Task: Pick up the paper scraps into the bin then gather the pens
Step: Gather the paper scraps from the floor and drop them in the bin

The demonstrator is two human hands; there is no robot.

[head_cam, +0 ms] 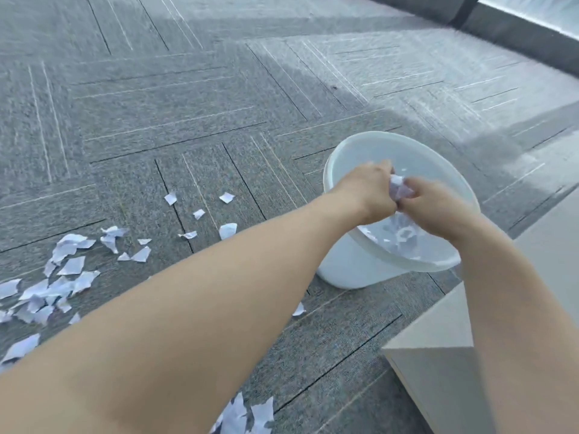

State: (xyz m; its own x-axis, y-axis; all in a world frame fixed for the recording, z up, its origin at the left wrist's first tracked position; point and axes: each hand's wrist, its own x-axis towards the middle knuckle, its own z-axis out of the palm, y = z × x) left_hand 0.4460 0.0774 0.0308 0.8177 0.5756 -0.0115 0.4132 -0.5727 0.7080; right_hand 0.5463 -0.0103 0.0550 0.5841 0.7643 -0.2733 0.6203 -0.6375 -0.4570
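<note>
1. Hands first: our left hand (365, 191) and right hand (434, 208) meet above the open mouth of the white round plastic bin (351, 264), both closed around a crumpled wad of white paper scraps (399, 189) pinched between them.
2. More white scraps lie inside the bin, seen through the gap beneath our wrists.
3. We see the bin standing on the grey carpet-tile floor (188, 104), its near rim under our right wrist and its left wall just beside our left forearm.
4. Loose torn white paper pieces (69, 267) lie scattered on the carpet to the left of the bin, thickest at the left edge of view; a few single bits (227, 230) sit nearer the bin but apart from it.
5. Another small cluster of scraps (247, 415) lies at the bottom edge, under our left arm.
6. A pale beige box-like furniture corner (438, 371) stands close to the right of the bin, narrowing the room there.
7. Beyond the bin the carpet lies open up to a dark wall base (517, 36) at upper right.
</note>
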